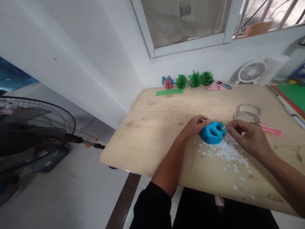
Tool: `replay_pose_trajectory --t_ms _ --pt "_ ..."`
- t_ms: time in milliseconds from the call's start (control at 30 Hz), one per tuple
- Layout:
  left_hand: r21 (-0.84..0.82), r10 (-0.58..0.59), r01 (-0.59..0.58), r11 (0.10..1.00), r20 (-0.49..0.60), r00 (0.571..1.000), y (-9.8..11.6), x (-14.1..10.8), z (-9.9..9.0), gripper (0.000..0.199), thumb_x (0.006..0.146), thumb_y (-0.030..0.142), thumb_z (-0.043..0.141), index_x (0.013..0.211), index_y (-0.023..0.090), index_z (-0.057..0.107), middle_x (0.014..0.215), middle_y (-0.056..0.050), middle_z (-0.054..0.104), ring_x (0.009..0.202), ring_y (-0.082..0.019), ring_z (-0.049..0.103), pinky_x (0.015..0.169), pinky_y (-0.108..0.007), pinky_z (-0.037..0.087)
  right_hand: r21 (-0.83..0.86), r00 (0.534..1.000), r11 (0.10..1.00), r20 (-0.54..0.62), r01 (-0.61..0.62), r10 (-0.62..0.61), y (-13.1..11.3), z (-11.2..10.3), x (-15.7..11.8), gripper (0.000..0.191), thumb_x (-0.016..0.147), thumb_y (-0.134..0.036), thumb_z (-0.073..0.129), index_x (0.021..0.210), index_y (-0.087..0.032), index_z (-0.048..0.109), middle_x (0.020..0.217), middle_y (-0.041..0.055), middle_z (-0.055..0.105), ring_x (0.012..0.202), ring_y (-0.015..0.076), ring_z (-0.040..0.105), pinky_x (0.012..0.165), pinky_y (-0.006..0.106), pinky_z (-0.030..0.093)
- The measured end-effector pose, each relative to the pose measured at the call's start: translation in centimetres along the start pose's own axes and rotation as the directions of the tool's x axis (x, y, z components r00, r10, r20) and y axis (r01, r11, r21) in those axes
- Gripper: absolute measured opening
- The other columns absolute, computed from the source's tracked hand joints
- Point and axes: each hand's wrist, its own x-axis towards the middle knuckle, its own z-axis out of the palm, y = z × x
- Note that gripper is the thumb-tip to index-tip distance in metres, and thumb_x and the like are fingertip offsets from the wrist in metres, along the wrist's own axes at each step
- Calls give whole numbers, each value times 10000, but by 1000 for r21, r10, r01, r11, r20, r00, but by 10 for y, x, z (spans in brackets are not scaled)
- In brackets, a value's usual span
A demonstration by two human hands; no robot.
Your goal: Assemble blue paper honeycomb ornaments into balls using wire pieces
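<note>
A stack of blue cut paper (211,136) with oval cut-outs sits on the table above a scatter of small white squares (227,151). My left hand (196,125) closes on its upper left edge, thumb and fingers against the paper. At the right edge of the blue paper, my right hand (245,135) is closed in a pinch. A tiny white piece (224,126) shows at those fingertips, touching or almost touching the paper. Just beyond my right hand lie two rolls of narrow tape (249,109) and a pink-handled tool (270,129).
Green paper ornaments (195,79) and a pink-and-blue one (168,82) stand along the wall, behind a green strip (169,92). Blue-handled snips (224,85) and a small white fan (252,72) are at the back. Coloured sheets (294,95) lie right; a floor fan (35,133) stands left.
</note>
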Motion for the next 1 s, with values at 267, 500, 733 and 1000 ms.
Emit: replay_pose_trajectory --t_ms 267,500,733,1000 --pt "24 -17 16 1000 25 1000 4 -3 1 397 813 460 721 1076 175 638 857 -28 658 796 -154 620 718 -267 495 -272 893 858 5 435 -450 1 5 -13 194 926 -255 521 822 -221 680 743 57 714 660 192 633 628 314 457" --pt "72 -3 2 997 16 1000 1 -4 8 478 764 419 776 1153 201 604 1009 -78 673 1002 -230 673 889 -361 528 -422 804 701 132 575 -580 1 9 -23 218 955 -228 517 821 -221 689 757 63 700 690 193 600 671 336 407" --pt "134 5 -8 991 27 1000 -6 1 9 526 782 386 759 1241 206 576 1061 -105 671 1055 -258 676 929 -409 537 -413 821 719 154 559 -550 1 7 -26 237 963 -274 521 802 -235 690 713 51 660 658 183 567 656 340 374" --pt "170 1 -8 985 42 999 -7 2 9 565 800 374 756 1296 193 556 1127 -125 668 1093 -252 668 961 -423 542 -502 741 617 75 606 -667 1 7 -25 172 929 -164 574 810 -202 692 691 29 657 633 169 569 651 328 381"
